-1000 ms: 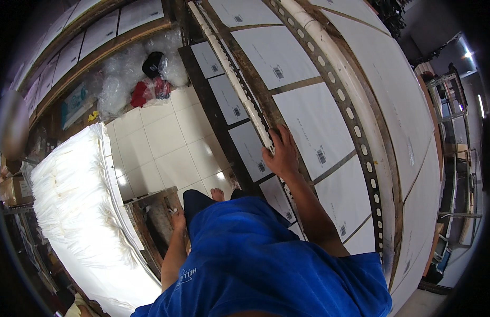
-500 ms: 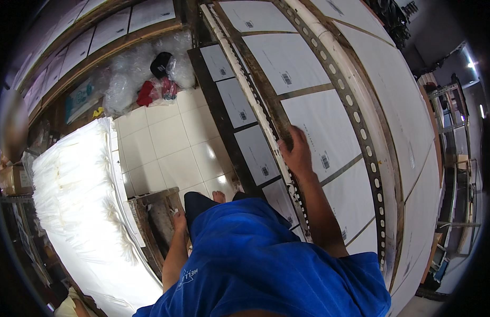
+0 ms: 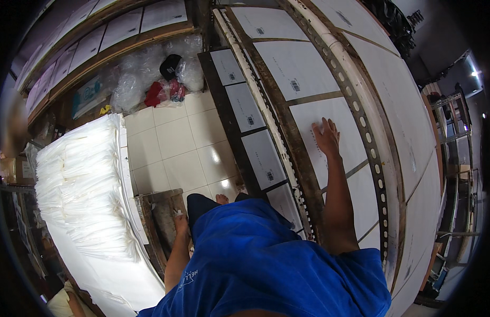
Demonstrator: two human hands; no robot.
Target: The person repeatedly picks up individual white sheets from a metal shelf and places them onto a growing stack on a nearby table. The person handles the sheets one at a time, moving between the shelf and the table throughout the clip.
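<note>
My right hand (image 3: 327,136) lies with its fingers spread on the pale face of a white box (image 3: 308,113) in the rack on my right. Several similar boxes with small barcode labels sit in rows around it, in a frame of wood and perforated metal strip (image 3: 346,91). Low on my left, my left hand (image 3: 181,224) is closed beside a worn wooden stand (image 3: 173,198). Something small and white shows at its fingertips, too small to name.
A tall stack of thin white sheets or bags (image 3: 81,195) stands at the left. Clear plastic bags (image 3: 131,90), a red bundle (image 3: 156,94) and a black cap (image 3: 171,66) lie at the back, beyond the tiled floor (image 3: 173,137). Metal shelves (image 3: 456,137) stand far right.
My right hand has left the wooden rail at the rack's edge and moved right onto the white box's face, fingers now spread. My left hand stays by the stand. The view has shifted slightly.
</note>
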